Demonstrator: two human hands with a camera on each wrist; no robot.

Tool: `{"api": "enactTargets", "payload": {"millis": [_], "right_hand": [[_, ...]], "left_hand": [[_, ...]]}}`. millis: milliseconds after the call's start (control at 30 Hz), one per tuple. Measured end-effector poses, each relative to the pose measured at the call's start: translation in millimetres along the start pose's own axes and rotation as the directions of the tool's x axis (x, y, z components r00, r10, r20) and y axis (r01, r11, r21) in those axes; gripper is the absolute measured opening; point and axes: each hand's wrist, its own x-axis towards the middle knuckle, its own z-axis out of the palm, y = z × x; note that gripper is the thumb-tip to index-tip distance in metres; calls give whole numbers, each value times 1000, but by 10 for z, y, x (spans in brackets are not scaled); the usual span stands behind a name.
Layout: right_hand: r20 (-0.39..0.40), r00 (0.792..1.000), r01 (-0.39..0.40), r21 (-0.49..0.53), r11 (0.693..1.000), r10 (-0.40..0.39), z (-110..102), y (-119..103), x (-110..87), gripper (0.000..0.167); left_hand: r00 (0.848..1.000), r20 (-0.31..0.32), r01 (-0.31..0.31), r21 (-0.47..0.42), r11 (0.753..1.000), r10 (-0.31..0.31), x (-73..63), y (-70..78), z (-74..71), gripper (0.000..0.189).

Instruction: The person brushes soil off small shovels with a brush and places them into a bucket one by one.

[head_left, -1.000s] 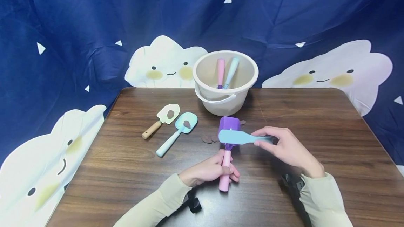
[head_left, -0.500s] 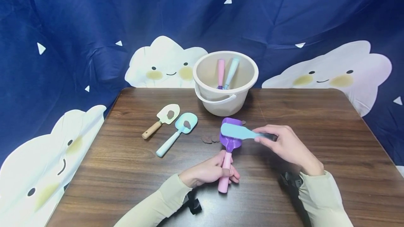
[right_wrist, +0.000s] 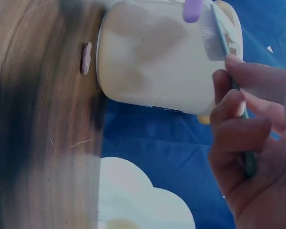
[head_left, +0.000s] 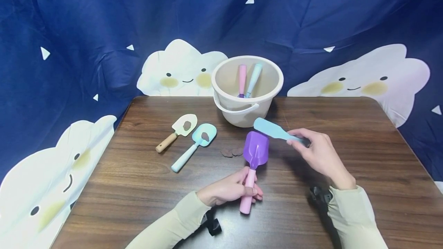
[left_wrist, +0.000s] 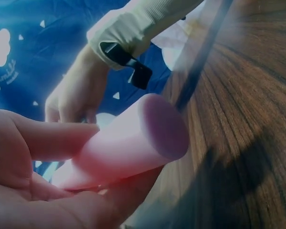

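Observation:
My left hand grips the pink handle of a toy shovel, its purple scoop facing up and pointing away from me. The handle's end sticks out between thumb and fingers in the left wrist view. My right hand pinches the handle of a light blue brush. The brush is held just beyond the scoop's upper right edge; whether they touch I cannot tell. Pale bristles show on it in the right wrist view. No brown piece shows on the scoop.
A beige bucket at the back holds pink-handled and blue-handled tools. To the left lie a cream trowel and a light blue shovel, each with a brown lump. Flat brown pieces lie left of the purple scoop.
The brush has moved from over the purple scoop to beyond its upper right edge. The shovel has shifted slightly right and toward me, its scoop now uncovered.

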Motion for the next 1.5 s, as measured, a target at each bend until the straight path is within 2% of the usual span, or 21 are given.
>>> {"api": "enactTargets", "payload": {"millis": [100, 233, 433, 600, 867, 1033, 1267, 1500], "right_hand": [[28, 1000, -14, 68, 998, 12, 16, 7, -19, 19], [117, 993, -34, 144, 989, 17, 34, 23, -53, 19], [270, 963, -74, 221, 972, 12, 67, 59, -107, 18], [314, 950, -87, 242, 966, 7, 99, 88, -120, 19], [279, 960, -97, 287, 953, 13, 141, 183, -98, 18], [228, 971, -141, 330, 933, 66, 166, 275, -74, 20], [168, 975, -190, 290, 938, 146, 140, 281, -36, 21], [120, 980, -187, 274, 943, 159, 94, 164, -26, 21]], "left_hand": [[1000, -30, -8, -13, 1000, 8, 12, 12, -14, 27], [999, -54, -6, -53, 999, 3, 20, 29, -33, 29], [998, -59, -12, -87, 996, 6, 14, 61, -47, 31], [998, -63, -17, -106, 994, 11, 17, 74, -43, 29], [1000, 3, -15, -101, 995, 15, 13, 103, -34, 22], [1000, 21, -19, -96, 995, 21, 3, 111, -30, 22], [1000, 3, -13, -94, 995, 13, -2, 92, -25, 24], [999, -33, -7, -86, 996, 4, -3, 61, -15, 25]]}}
